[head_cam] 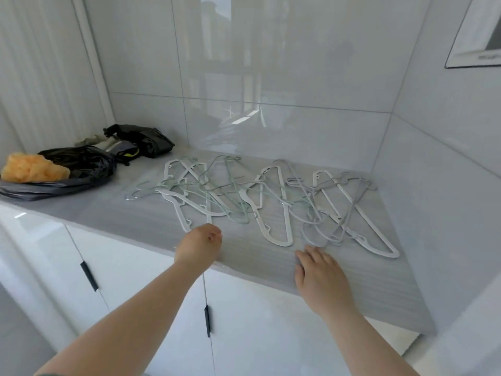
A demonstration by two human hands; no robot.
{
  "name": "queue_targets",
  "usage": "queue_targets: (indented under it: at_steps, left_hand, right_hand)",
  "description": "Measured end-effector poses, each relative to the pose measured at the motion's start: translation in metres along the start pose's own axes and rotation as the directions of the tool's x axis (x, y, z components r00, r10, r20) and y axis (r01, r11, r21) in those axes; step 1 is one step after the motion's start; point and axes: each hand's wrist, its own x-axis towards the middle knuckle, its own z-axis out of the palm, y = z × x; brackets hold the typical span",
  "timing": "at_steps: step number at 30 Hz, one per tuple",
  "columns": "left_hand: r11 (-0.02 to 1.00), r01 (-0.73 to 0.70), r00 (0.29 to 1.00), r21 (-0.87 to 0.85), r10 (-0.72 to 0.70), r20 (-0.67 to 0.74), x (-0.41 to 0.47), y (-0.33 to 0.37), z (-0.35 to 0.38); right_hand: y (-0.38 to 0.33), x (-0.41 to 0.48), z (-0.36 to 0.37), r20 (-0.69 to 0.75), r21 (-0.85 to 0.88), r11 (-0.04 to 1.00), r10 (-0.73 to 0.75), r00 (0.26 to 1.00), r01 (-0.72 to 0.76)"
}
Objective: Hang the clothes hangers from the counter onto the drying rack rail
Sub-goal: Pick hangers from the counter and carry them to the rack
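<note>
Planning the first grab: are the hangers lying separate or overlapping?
Overlapping: the hangers lie flat on the counter, thin wire ones crossing the white ones.

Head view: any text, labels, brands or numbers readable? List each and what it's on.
No text can be read in this view.
Framed picture, top right on the wall: a small dark mark near its lower edge, too blurred to read.
Hangers, black bags, cabinet doors: no lettering visible.
</note>
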Motion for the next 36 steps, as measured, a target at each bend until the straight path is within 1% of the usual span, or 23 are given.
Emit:
queue_targets:
  at_steps: [3, 4, 6, 9, 12, 15, 17, 18, 20, 22, 23, 25, 26, 27, 29, 31, 36]
  left_hand:
    - [0.996, 0.088, 0.996, 0.007, -0.089, 0.029, 0.024, 0.016, 0.013]
    - [0.992, 0.125, 0.991, 0.024, -0.126, 0.048, 0.032, 0.021, 0.017]
    - [0.977, 0.182, 0.979, 0.106, -0.191, 0.077, 0.046, 0.026, 0.023]
    - [0.942, 0.242, 0.961, 0.232, -0.266, 0.078, 0.06, 0.03, 0.028]
    - [0.913, 0.246, 0.964, 0.324, -0.266, 0.018, 0.062, 0.033, 0.034]
    - [0.917, 0.249, 0.968, 0.313, -0.249, -0.04, 0.057, 0.033, 0.037]
    - [0.939, 0.245, 0.968, 0.24, -0.249, -0.016, 0.056, 0.031, 0.035]
    - [0.953, 0.25, 0.968, 0.169, -0.252, -0.01, 0.056, 0.029, 0.033]
    - [0.966, 0.258, 0.965, -0.017, -0.259, -0.046, 0.055, 0.025, 0.026]
    - [0.943, 0.265, 0.955, -0.202, -0.286, -0.082, 0.051, 0.021, 0.019]
    - [0.907, 0.275, 0.948, -0.319, -0.312, -0.069, 0.048, 0.019, 0.016]
    - [0.759, 0.311, 0.927, -0.572, -0.374, 0.008, 0.041, 0.017, 0.009]
    - [0.684, 0.316, 0.921, -0.658, -0.387, 0.041, 0.038, 0.017, 0.004]
    - [0.631, 0.31, 0.922, -0.711, -0.383, 0.062, 0.035, 0.017, -0.001]
    - [0.572, 0.28, 0.931, -0.771, -0.359, 0.072, 0.03, 0.019, -0.01]
    - [0.549, 0.25, 0.936, -0.797, -0.348, 0.054, 0.024, 0.022, -0.019]
    - [0.609, 0.197, 0.94, -0.768, -0.34, -0.028, 0.01, 0.03, -0.04]
  right_hand:
    - [-0.001, 0.0, -0.002, 0.048, 0.004, 1.0, 0.028, 0.998, -0.029]
    - [0.0, 0.0, -0.001, 0.041, 0.004, 1.0, 0.024, 0.999, -0.024]
    - [0.0, 0.001, 0.0, 0.031, 0.011, 1.0, 0.025, 0.999, -0.026]
    - [0.0, 0.002, 0.0, 0.06, 0.019, 0.999, 0.04, 0.997, -0.042]
    - [0.001, 0.003, -0.001, 0.077, 0.021, 0.998, 0.054, 0.996, -0.056]
    - [0.001, 0.002, -0.002, 0.087, 0.012, 0.998, 0.063, 0.994, -0.064]
    - [0.0, 0.001, -0.002, 0.09, 0.005, 0.998, 0.065, 0.994, -0.066]
    - [0.001, 0.001, -0.002, 0.086, 0.002, 0.998, 0.065, 0.994, -0.066]
    - [0.001, 0.0, -0.002, 0.077, 0.001, 0.998, 0.061, 0.995, -0.061]
    - [0.001, -0.001, -0.001, 0.06, 0.001, 0.999, 0.053, 0.997, -0.053]
    - [0.002, -0.001, -0.001, 0.05, 0.002, 0.999, 0.05, 0.997, -0.051]
    - [0.002, -0.002, 0.0, 0.026, 0.005, 0.999, 0.04, 0.999, -0.04]
    - [0.002, -0.002, 0.001, 0.016, 0.007, 0.999, 0.035, 0.999, -0.035]
    - [0.002, -0.002, 0.001, 0.012, 0.008, 0.999, 0.034, 0.999, -0.034]
    - [0.002, -0.003, 0.001, 0.007, 0.011, 0.999, 0.034, 0.999, -0.034]
    - [0.003, -0.003, 0.002, 0.004, 0.018, 0.999, 0.038, 0.999, -0.038]
    - [0.004, -0.004, 0.001, 0.006, 0.01, 0.999, 0.033, 0.999, -0.033]
